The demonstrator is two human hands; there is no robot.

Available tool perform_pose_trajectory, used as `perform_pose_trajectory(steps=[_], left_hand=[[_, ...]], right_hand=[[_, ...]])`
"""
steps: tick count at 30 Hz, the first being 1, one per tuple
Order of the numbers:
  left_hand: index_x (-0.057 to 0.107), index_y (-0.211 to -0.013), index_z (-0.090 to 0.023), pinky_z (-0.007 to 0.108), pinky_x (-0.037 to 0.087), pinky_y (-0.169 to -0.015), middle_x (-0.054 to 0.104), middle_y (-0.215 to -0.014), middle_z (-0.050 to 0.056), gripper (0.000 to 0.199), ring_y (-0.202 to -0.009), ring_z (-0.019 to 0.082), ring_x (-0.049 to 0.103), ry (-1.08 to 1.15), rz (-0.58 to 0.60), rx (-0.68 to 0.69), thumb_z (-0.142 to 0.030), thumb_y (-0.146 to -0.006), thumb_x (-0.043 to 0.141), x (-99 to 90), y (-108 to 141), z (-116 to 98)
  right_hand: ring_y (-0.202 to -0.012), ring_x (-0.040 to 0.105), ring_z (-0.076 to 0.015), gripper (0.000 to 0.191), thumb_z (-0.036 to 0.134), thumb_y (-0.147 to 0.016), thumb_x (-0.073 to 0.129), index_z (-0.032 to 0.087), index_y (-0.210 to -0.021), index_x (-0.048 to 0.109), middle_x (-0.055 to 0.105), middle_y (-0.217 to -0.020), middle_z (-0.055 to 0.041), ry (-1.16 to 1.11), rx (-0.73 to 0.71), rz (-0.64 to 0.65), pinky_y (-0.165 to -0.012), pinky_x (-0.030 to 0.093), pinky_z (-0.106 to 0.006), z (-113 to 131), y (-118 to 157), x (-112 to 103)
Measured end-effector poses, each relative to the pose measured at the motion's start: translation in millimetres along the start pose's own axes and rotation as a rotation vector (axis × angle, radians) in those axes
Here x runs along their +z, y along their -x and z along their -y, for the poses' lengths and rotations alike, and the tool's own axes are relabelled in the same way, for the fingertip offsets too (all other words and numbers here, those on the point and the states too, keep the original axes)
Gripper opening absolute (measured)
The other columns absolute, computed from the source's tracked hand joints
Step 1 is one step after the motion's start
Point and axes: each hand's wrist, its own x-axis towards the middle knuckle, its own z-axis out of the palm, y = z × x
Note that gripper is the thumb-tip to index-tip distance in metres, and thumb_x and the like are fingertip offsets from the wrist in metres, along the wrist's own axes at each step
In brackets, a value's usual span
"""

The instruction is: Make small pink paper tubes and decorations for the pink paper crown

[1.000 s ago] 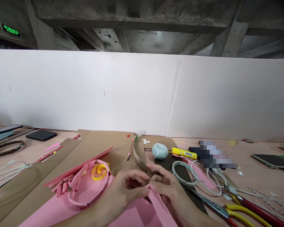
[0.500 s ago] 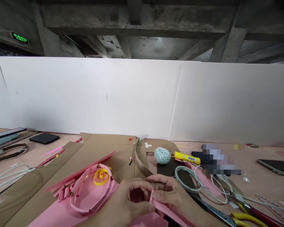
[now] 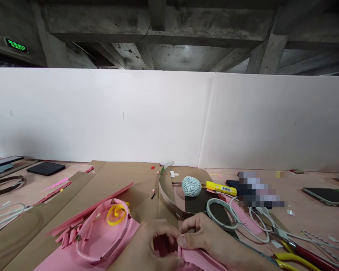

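Observation:
Both hands meet at the bottom middle, low over the table. My right hand (image 3: 200, 235) pinches the end of a pink paper strip (image 3: 202, 259) between thumb and fingers; the strip runs down to the right. My left hand (image 3: 155, 244) is curled, its fingertips and thumb closing at the same end of the strip. To the left, a pink paper-wrapped ring (image 3: 126, 235) lies on pink paper (image 3: 52, 263), with a yellow paper curl (image 3: 117, 215) inside it and several small pink paper rolls (image 3: 67, 237) beside it.
Ahead stand a patterned ball of string (image 3: 191, 186) and a yellow glue stick (image 3: 221, 188). A tape roll (image 3: 210, 214), white cable (image 3: 264, 241) and yellow-handled scissors (image 3: 285, 259) lie on the right. Brown cardboard (image 3: 113, 175) covers the middle. A white partition (image 3: 158, 116) rises behind.
The whole view has shifted slightly, so things appear a little further left. My fingers have drawn closer together at the strip's end, and the right-hand fingers have curled in more.

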Motion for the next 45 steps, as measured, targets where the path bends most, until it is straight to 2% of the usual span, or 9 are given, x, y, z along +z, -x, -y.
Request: perform_pose_trajectory(steps=[11, 14, 18, 21, 24, 28, 33, 40, 45], left_hand=[[0.073, -0.092, -0.015, 0.028, 0.046, -0.073, 0.068, -0.086, 0.004, 0.027, -0.080, 0.018, 0.059, 0.046, -0.002, 0.022, -0.024, -0.067, 0.079, -1.3, 0, 4], [0.074, -0.091, -0.016, 0.026, 0.045, -0.071, 0.067, -0.082, 0.002, 0.024, -0.077, 0.016, 0.059, 0.105, 0.033, 0.019, -0.020, -0.068, 0.079, -1.1, -2, 4], [0.070, -0.107, -0.017, 0.025, 0.045, -0.069, 0.067, -0.078, 0.000, 0.040, -0.074, 0.015, 0.061, 0.245, -0.011, 0.059, -0.021, -0.069, 0.083, -2.2, -10, 11], [0.070, -0.094, -0.015, 0.026, 0.046, -0.068, 0.070, -0.076, 0.003, 0.029, -0.070, 0.016, 0.063, 0.374, -0.015, 0.065, -0.034, -0.075, 0.081, -3.8, -14, 14], [0.072, -0.079, -0.013, 0.026, 0.045, -0.065, 0.070, -0.070, 0.004, 0.027, -0.067, 0.016, 0.062, 0.313, -0.011, 0.055, -0.040, -0.082, 0.074, -5.7, -15, 9], [0.075, -0.079, -0.013, 0.026, 0.045, -0.065, 0.073, -0.074, 0.005, 0.025, -0.071, 0.018, 0.063, 0.203, -0.080, 0.045, -0.038, -0.081, 0.073, -7.6, -13, 3], [0.076, -0.080, -0.015, 0.027, 0.048, -0.067, 0.075, -0.076, 0.006, 0.019, -0.074, 0.020, 0.066, 0.116, -0.109, 0.052, -0.033, -0.083, 0.071, -8.7, -9, -2], [0.075, -0.081, -0.016, 0.026, 0.049, -0.066, 0.074, -0.078, 0.004, 0.019, -0.074, 0.019, 0.065, 0.067, -0.094, 0.065, -0.035, -0.083, 0.071, -10.1, -9, -7], [0.076, -0.083, -0.016, 0.025, 0.049, -0.067, 0.076, -0.080, 0.004, 0.025, -0.076, 0.019, 0.066, 0.054, -0.047, 0.070, -0.037, -0.089, 0.064, -10.0, -9, -9]], right_hand=[[-0.060, 0.059, -0.0145, 0.034, 0.032, -0.050, 0.095, 0.014, -0.070, 0.076, 0.069, -0.065, -0.0022, -0.164, 0.089, -0.007, -0.060, 0.040, -0.025, -7, -1, 0], [-0.067, 0.063, -0.0174, 0.035, 0.030, -0.050, 0.095, 0.015, -0.074, 0.074, 0.071, -0.070, -0.0030, -0.224, 0.054, -0.062, -0.064, 0.044, -0.026, -11, -1, 0], [-0.061, 0.061, -0.0158, 0.034, 0.037, -0.058, 0.092, 0.014, -0.074, 0.072, 0.068, -0.067, -0.0037, -0.240, -0.004, -0.096, -0.062, 0.045, -0.027, -13, -3, 4], [-0.060, 0.061, -0.0157, 0.038, 0.040, -0.059, 0.092, 0.014, -0.076, 0.071, 0.066, -0.064, -0.0028, -0.286, -0.048, -0.100, -0.061, 0.044, -0.027, -13, -5, 9], [-0.056, 0.057, -0.0124, 0.041, 0.039, -0.055, 0.094, 0.014, -0.076, 0.070, 0.062, -0.061, 0.0004, -0.285, -0.072, -0.121, -0.057, 0.040, -0.024, -13, -4, 14], [-0.052, 0.046, -0.0077, 0.040, 0.041, -0.059, 0.092, 0.014, -0.076, 0.068, 0.057, -0.061, 0.0037, -0.230, -0.070, -0.129, -0.050, 0.032, -0.020, -12, -1, 18], [-0.059, 0.052, -0.0098, 0.030, 0.038, -0.071, 0.085, 0.014, -0.082, 0.069, 0.064, -0.071, 0.0001, -0.164, -0.119, -0.137, -0.056, 0.037, -0.022, -8, 7, 21], [-0.062, 0.056, -0.0113, 0.034, 0.039, -0.064, 0.089, 0.015, -0.079, 0.070, 0.066, -0.070, 0.0006, -0.161, -0.104, -0.200, -0.059, 0.042, -0.023, -1, 10, 20], [-0.069, 0.063, -0.0158, 0.037, 0.040, -0.061, 0.090, 0.015, -0.081, 0.071, 0.072, -0.077, -0.0029, -0.163, -0.123, -0.235, -0.067, 0.048, -0.029, -4, 12, 19]])
